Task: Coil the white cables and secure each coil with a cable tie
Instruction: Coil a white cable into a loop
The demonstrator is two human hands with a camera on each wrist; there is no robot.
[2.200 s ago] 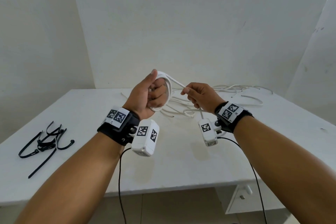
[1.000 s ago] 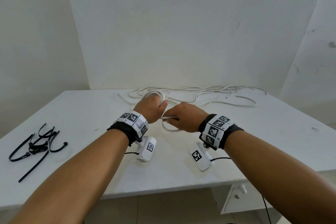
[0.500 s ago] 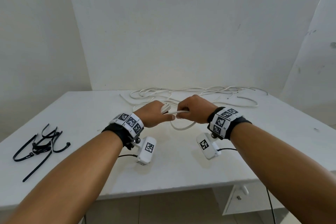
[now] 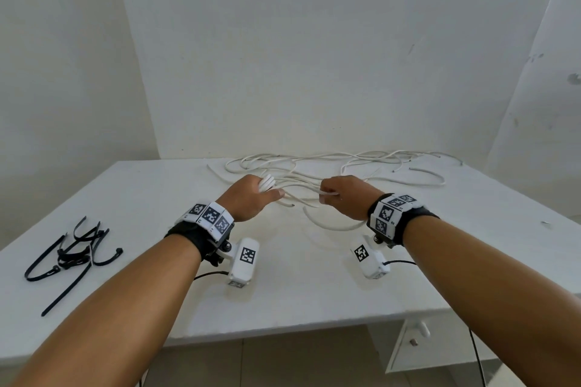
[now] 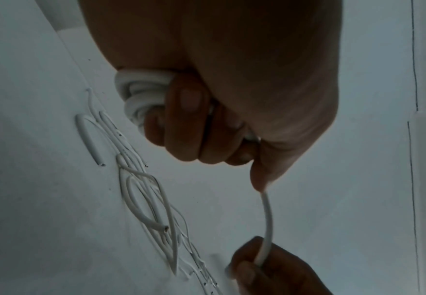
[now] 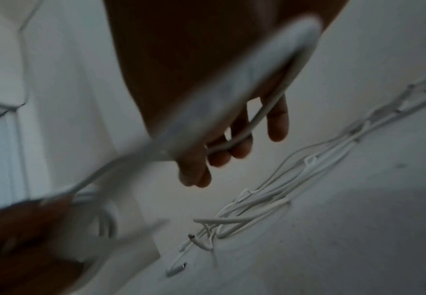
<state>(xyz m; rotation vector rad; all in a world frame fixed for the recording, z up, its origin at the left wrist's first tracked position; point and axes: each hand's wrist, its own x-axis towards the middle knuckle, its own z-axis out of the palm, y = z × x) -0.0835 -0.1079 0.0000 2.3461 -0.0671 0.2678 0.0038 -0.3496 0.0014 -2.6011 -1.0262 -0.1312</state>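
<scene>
Gripping a small coil (image 4: 266,183) of white cable, the left hand (image 4: 250,202) has its fingers curled tight round the loops, held above the middle of the table (image 4: 157,198). A free strand (image 5: 267,223) runs from under its thumb across to the right hand (image 4: 344,199), which pinches it between curled fingers, with the slack sagging toward the wrist. Both hands sit level, near each other but apart. More loose white cables (image 4: 345,166) lie tangled along the far edge of the table, several cut ends showing. A heap of black cable ties (image 4: 74,256) rests near the left edge, well apart from the hands.
</scene>
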